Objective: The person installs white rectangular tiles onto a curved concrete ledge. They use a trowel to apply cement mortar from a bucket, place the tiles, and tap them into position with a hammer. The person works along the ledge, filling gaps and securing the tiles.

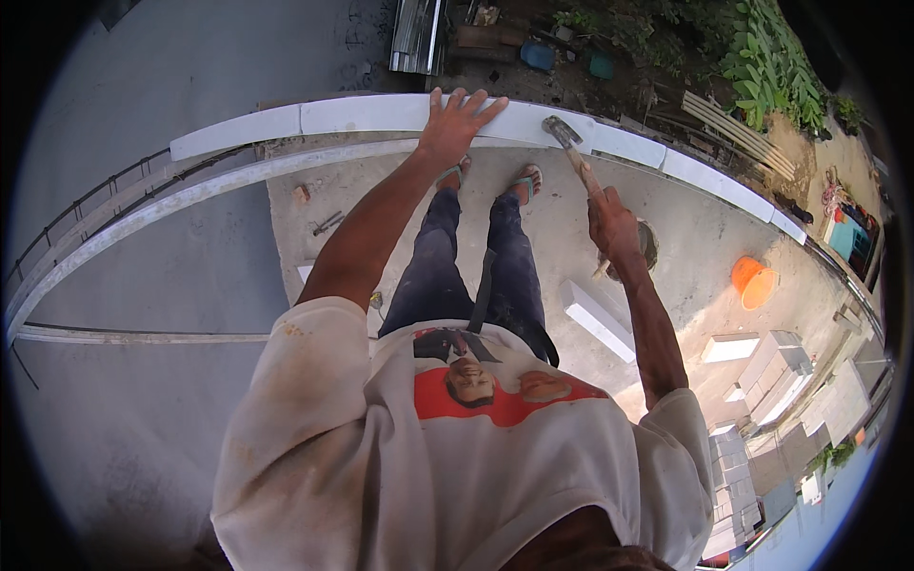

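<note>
A row of white blocks (pixel 367 115) runs from left to right in front of me, laid end to end. My left hand (pixel 459 122) lies on top of one block with its fingers spread. In my right hand (pixel 614 224) is a hammer (pixel 576 159), gripped by its wooden handle. The hammer's metal head is over the near edge of the row, to the right of my left hand; whether it touches the block I cannot tell. Block joints show left of my left hand and right of the hammer.
Behind my right forearm stands a dark bucket (pixel 647 249), partly hidden. A loose white block (pixel 598 319) lies on the floor, with an orange bucket (pixel 753 283) and stacked blocks (pixel 773 366) farther right. A long pale bar (pixel 219 187) runs along the row's near side. Wooden poles (pixel 738 133) lie beyond.
</note>
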The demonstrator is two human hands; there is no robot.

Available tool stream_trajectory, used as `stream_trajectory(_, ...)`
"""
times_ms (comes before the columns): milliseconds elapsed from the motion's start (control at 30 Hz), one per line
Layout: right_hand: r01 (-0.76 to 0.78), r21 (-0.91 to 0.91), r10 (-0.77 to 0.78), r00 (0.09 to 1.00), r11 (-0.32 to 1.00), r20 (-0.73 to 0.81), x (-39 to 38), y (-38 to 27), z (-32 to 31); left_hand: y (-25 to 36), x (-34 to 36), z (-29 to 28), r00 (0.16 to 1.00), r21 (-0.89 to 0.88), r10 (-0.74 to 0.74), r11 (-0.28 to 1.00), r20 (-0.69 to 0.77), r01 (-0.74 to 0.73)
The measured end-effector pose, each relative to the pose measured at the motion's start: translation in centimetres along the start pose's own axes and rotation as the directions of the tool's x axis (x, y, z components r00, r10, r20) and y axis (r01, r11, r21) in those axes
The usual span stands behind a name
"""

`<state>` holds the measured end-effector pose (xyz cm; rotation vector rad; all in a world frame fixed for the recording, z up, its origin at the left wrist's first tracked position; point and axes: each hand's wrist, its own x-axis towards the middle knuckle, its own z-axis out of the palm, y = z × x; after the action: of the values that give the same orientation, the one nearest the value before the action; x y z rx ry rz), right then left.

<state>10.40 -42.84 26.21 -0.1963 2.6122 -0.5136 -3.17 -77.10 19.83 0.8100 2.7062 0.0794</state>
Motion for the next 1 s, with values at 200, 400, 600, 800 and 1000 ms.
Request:
stream_trajectory(200,0.11,0.042,-0.106,0.991,0.993,-0.088,-0.1,1.7,0.9,-0.4,0.5,-0.5,0.997,0.02,-0.012,1.0,0.081,0.01)
stream_trajectory(400,0.234,0.237,-0.21,0.97,0.943,-0.119,1.7,-1.6,-2.0,-1.0,-2.4,-0.1,0.987,0.048,-0.055,0.997,-0.152,0.063)
stream_trajectory(600,0.367,0.233,-0.338,0.928,0.901,-0.157,5.7,-6.9,-1.4,-1.2,-15.5,-1.7,0.637,-0.646,-0.584,0.744,-0.503,0.172)
stream_trajectory(800,0.488,0.279,-0.488,0.87,0.827,-0.074,14.2,-18.7,-0.1,-12.9,-27.1,9.0,-0.043,-0.954,-0.993,-0.116,0.108,0.276)
stream_trajectory(1000,0.63,0.189,-0.643,0.766,0.753,0.005,24.1,-29.1,2.9,-26.5,-23.1,6.3,0.275,-0.864,-0.859,-0.482,0.433,-0.147)
